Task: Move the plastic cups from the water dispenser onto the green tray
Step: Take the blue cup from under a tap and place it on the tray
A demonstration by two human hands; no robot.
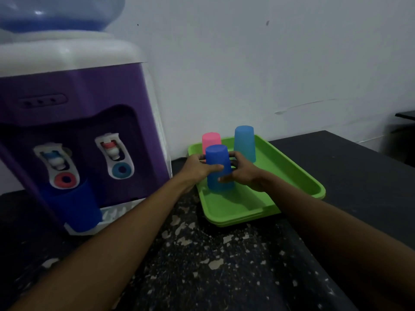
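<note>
From the head camera I see both of my hands closed around a dark blue cup [218, 168] that stands upside down in the near-left part of the green tray [298, 176]. My left hand [198, 168] wraps its left side, thumb laid across the front, and my right hand [243, 173] clasps the right side with the thumb pressed low on the cup's wall; whether its rim touches the tray floor I cannot tell, as it blurs there. Behind it, at the tray's far-left corner, a pink cup [210, 140] stands inverted, mostly hidden by the one I hold. A light blue cup [244, 142] stands inverted near the far rim, just beside my right hand. The tray sits on the dark speckled counter [202, 265], just right of the water dispenser [74, 113], which is purple with a white top and a blue bottle on it. One more blue cup [78, 209] stands upright on the dispenser's drip ledge, under the left tap with the red ring, well apart from my hands.
</note>
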